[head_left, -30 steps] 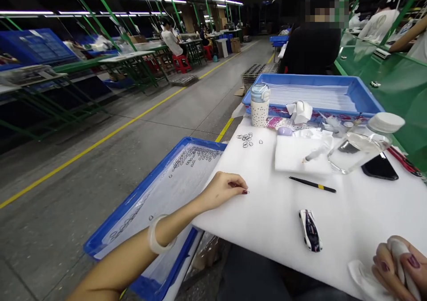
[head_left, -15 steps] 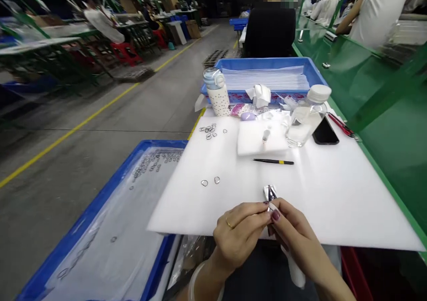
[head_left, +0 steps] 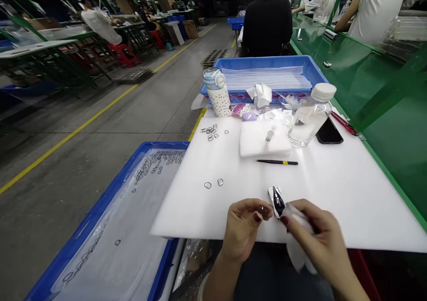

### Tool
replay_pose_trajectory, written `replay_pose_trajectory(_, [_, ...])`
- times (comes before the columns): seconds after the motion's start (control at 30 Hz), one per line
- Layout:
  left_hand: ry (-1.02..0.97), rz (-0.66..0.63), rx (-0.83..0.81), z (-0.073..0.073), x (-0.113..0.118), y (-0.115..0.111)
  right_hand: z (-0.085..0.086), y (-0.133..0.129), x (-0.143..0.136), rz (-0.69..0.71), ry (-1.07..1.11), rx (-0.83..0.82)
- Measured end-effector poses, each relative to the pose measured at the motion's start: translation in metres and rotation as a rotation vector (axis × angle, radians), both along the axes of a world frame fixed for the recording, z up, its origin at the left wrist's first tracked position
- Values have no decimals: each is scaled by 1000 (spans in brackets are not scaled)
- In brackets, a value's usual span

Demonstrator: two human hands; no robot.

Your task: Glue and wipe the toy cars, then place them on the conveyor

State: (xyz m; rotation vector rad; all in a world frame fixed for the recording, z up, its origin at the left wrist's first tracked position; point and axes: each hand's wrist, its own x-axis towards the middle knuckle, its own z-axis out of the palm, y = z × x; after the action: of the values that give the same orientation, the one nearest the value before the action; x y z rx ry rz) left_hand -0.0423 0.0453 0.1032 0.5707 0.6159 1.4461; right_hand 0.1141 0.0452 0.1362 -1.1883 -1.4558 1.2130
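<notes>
Here, your left hand (head_left: 242,229) pinches what looks like a small dark-rimmed piece (head_left: 263,211), while your right hand (head_left: 323,238) clutches a white cloth (head_left: 296,251); between them the toy car (head_left: 276,201) lies on the white foam sheet (head_left: 340,203), tweezers (head_left: 277,162) beyond.

Matt, smooth on flat white foam-like sheet (head_left: 347,203) | glossy on small white-and-black toy car (head_left: 276,198) | matt, cloth-like on crumpled white wipe (head_left: 298,251) | glossy on clear plastic-looking bottle (head_left: 307,125) | glossy on flat black phone (head_left: 329,132) | sheen on long green bench (head_left: 396,158)

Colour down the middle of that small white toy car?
Mostly black on the small white toy car, head view.
</notes>
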Motion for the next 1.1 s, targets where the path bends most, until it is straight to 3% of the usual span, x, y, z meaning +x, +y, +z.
replay_pose_trajectory(0.07, [-34, -20, -40, 1, -2, 1, 2, 5, 3, -63, -108, 324])
replay_pose_trajectory(0.13, [-44, -29, -63, 1, -4, 1, 5, 10, -2, -43, -162, 570])
replay_pose_trajectory(0.23, [-61, -29, -101, 0, -4, -1, 11, 13, -15, 8, -306, 814])
replay_pose_trajectory(0.33, [-67, -22, -126, 0, -3, -3, 17, 8, -15, 36, -505, 914])
replay_pose_trajectory(0.53, [-62, -75, -95, 4, 2, 0, 24, -1, -1, -42, -583, 891])
replay_pose_trajectory(0.67, [11, -68, -70, 5, -2, 0, 22, -3, 2, 52, -565, 806])
replay_pose_trajectory(0.77, [323, 65, 12, 5, -8, -2, 17, -2, 18, 3, -508, 637])
replay_pose_trajectory(0.87, [890, 294, 184, 5, -9, -1, 7, 7, 34, -117, -449, 444])
replay_pose_trajectory(0.93, [1202, 384, 363, 5, -5, 0, -1, 14, 37, -120, -433, 316])
replay_pose_trajectory(1.0, [1357, 390, 501, 5, 1, 1, -9, 19, 34, -103, -424, 235])
replay_pose_trajectory(1.1, [1433, 357, 566, 4, 9, 2, -15, 21, 28, -95, -424, 197])
